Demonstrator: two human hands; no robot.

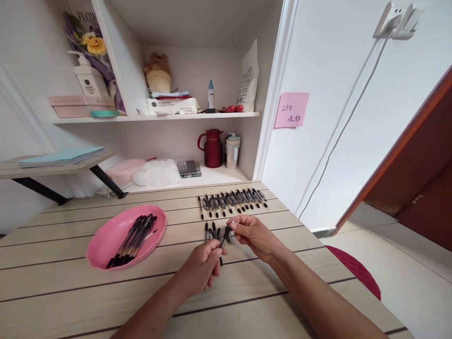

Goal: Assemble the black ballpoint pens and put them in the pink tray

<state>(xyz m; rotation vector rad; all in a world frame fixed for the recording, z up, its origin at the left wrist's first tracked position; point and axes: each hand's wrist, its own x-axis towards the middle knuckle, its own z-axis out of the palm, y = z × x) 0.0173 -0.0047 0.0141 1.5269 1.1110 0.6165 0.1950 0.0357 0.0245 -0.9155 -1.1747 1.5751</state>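
Plank table (pixel 88 301) below white alcove shelves (pixel 158 115).
Left hand (pixel 202 266) and right hand (pixel 253 235) both pinch 1 black pen (pixel 223 239) above the table; pink tray (pixel 100 247) of pens left, pen row (pixel 231 201) behind, red jug (pixel 212 149) shelved.

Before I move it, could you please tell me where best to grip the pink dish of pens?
Probably by its raised rim at the two ends, coming from the sides: the pink dish is shallow and oval, with loose pens lying lengthwise inside.

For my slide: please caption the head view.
Left hand and right hand hold one pen near pen rows and a pink tray.
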